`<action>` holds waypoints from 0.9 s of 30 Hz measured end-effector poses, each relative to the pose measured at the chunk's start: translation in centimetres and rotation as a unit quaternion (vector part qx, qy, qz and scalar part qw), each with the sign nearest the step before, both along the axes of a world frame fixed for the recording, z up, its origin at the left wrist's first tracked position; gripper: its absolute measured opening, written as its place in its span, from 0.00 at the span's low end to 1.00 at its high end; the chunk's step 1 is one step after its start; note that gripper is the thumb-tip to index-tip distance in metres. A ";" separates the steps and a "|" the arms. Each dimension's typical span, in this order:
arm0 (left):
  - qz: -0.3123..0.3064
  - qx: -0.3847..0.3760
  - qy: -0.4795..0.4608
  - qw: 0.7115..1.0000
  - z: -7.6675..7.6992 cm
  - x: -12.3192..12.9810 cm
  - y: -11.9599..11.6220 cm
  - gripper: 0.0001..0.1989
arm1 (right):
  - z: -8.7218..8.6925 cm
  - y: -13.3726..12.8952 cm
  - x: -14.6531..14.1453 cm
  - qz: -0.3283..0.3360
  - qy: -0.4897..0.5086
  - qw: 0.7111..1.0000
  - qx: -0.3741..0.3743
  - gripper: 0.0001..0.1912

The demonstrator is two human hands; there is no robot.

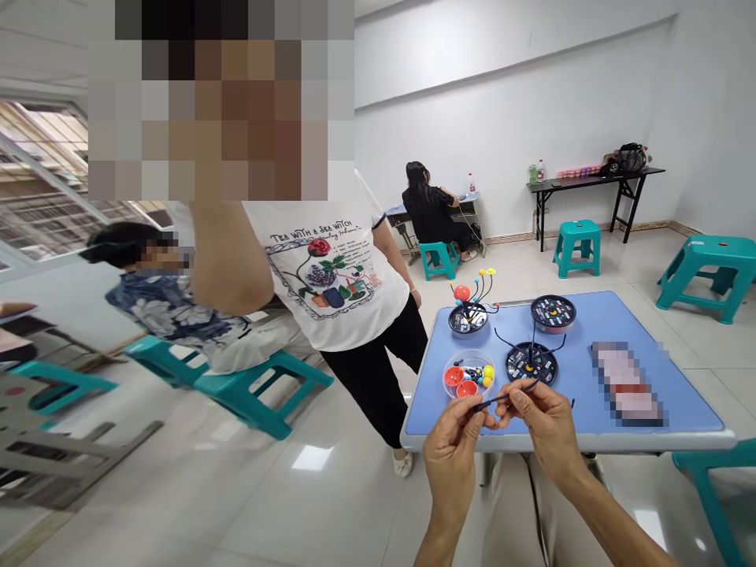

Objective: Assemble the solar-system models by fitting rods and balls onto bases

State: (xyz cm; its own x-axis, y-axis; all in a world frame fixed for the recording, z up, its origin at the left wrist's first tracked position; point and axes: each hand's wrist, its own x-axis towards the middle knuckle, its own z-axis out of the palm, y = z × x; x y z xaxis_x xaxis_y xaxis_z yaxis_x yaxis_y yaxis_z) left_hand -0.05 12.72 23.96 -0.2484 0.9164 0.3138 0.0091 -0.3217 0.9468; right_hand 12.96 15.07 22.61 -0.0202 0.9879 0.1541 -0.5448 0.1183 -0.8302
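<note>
Over the near edge of the table, my left hand (453,437) pinches one end of a thin black curved rod (499,398). My right hand (546,429) grips the same rod farther along, and its fingers hide part of it. Just beyond stands a round black base (530,367) with thin black arms rising from its centre. Left of it, a clear plastic tub (447,391) contains red half-spheres (467,389), yellow balls (487,372) and small dark parts. Behind the tub is a planet model (468,319) with a red ball and several coloured balls on arms.
Another round black base (553,311) lies at the back of the blue table (643,331). A blurred pinkish flat item (629,382) is on the right. A person in a white T-shirt (331,268) stands close at the left. Teal stools (577,244) stand around.
</note>
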 end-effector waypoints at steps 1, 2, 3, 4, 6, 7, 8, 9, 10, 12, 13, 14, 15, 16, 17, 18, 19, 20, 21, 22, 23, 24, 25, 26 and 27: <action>0.000 -0.001 0.004 1.000 0.0 0.0 0.0 0.09 | 0.0 0.0 0.0 -0.001 -0.002 1.000 0.001 0.11; 0.000 -0.002 0.008 1.000 0.1 0.0 0.0 0.09 | 0.0 0.0 0.0 -0.001 -0.005 1.000 0.002 0.11; 0.000 -0.003 0.012 1.000 0.1 0.0 0.0 0.09 | 0.0 0.0 0.1 -0.001 -0.006 1.000 0.002 0.11; 0.001 -0.004 0.015 1.000 0.1 0.0 0.0 0.10 | 0.0 0.0 0.1 0.000 -0.007 1.000 0.003 0.10; 0.000 -0.004 0.022 1.000 0.1 0.0 0.0 0.10 | 0.0 0.0 0.1 0.004 -0.008 1.000 0.003 0.10; -0.001 -0.004 0.026 1.000 0.1 0.0 0.1 0.10 | 0.0 0.0 0.1 0.005 -0.008 1.000 0.002 0.10; -0.001 -0.003 0.028 1.000 0.1 0.0 0.1 0.10 | 0.0 0.0 0.1 0.006 -0.007 1.000 0.001 0.10; 0.000 -0.004 0.030 1.000 0.0 0.0 0.1 0.10 | 0.1 0.0 0.1 0.005 -0.005 1.000 -0.002 0.11; 0.001 -0.005 0.031 1.000 0.0 -0.1 0.1 0.10 | 0.1 0.1 0.1 0.004 0.000 1.000 -0.005 0.11; 0.008 -0.009 0.034 0.999 -0.1 -0.2 0.1 0.10 | 0.3 0.2 0.1 0.001 0.018 1.000 -0.014 0.11; 0.012 -0.011 0.037 0.999 -0.1 -0.3 0.1 0.11 | 0.5 0.3 0.1 0.003 0.031 0.999 -0.019 0.11; 0.017 -0.012 0.040 0.999 -0.2 -0.5 0.1 0.11 | 0.7 0.3 0.1 0.007 0.045 0.999 -0.025 0.12; 0.021 -0.014 0.044 0.999 -0.2 -0.6 0.2 0.12 | 0.8 0.4 0.1 0.013 0.061 0.998 -0.031 0.13; 0.024 -0.016 0.044 0.999 -0.2 -0.8 0.2 0.13 | 1.0 0.5 0.1 0.020 0.077 0.996 -0.036 0.14; 0.025 -0.019 0.043 0.999 -0.3 -0.9 0.3 0.14 | 1.2 0.5 0.1 0.025 0.093 0.995 -0.040 0.15; 0.022 -0.021 0.036 0.999 -0.4 -1.0 0.5 0.14 | 1.3 0.6 0.1 0.029 0.108 0.993 -0.044 0.15; 0.020 -0.021 0.026 0.999 -0.5 -1.1 0.6 0.15 | 1.3 0.6 0.0 0.032 0.121 0.991 -0.046 0.16; 0.018 -0.020 0.015 1.000 -0.6 -1.2 0.8 0.15 | 1.4 0.6 0.0 0.032 0.132 0.990 -0.048 0.16; 0.015 -0.018 0.005 1.000 -0.8 -1.2 1.0 0.16 | 1.4 0.6 0.0 0.032 0.140 0.988 -0.048 0.16; 0.013 -0.016 -0.002 1.000 -1.0 -1.2 1.1 0.16 | 1.4 0.6 -0.1 0.030 0.144 0.988 -0.049 0.16; 0.009 -0.015 -0.006 1.000 -1.1 -1.2 1.2 0.16 | 1.3 0.6 -0.1 0.027 0.147 0.988 -0.049 0.17; 0.004 -0.015 -0.007 1.000 -1.1 -1.1 1.3 0.16 | 1.3 0.6 0.0 0.023 0.148 0.987 -0.050 0.17; -0.002 -0.017 -0.005 1.000 -1.1 -1.0 1.3 0.16 | 1.3 0.6 0.0 0.020 0.147 0.988 -0.051 0.17; -0.008 -0.020 -0.002 1.000 -1.0 -0.9 1.3 0.16 | 1.3 0.6 0.0 0.017 0.146 0.988 -0.051 0.17; -0.013 -0.022 0.001 1.000 -0.9 -0.7 1.2 0.15 | 1.3 0.6 0.1 0.014 0.144 0.988 -0.051 0.17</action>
